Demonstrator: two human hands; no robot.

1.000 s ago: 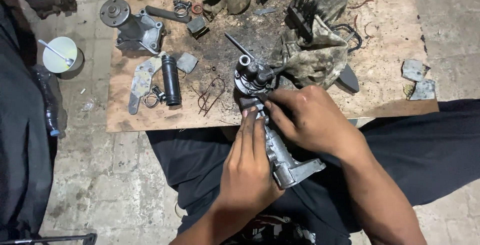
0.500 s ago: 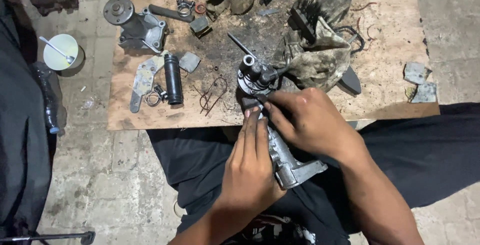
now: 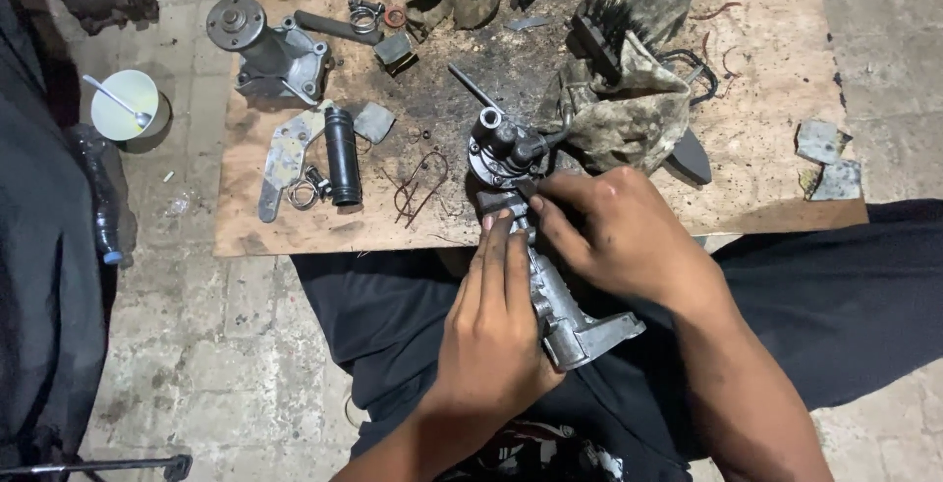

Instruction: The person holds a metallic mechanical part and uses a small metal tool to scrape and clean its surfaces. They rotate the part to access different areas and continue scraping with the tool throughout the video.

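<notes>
Grey cast-metal pump housing point(image 3: 575, 320) is lying across our lap at the edge of the stained wooden board point(image 3: 776, 148); we're cradling it with our left hand point(image 3: 491, 330) while our right hand point(image 3: 614, 231) is pinching its greasy top.

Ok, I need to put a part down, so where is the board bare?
The wooden board is barest on its right side, between the camouflage rag and the grey scraps. Another patch lies along the near edge below the black tube. The far left, around the metal housing, is crowded.
</notes>
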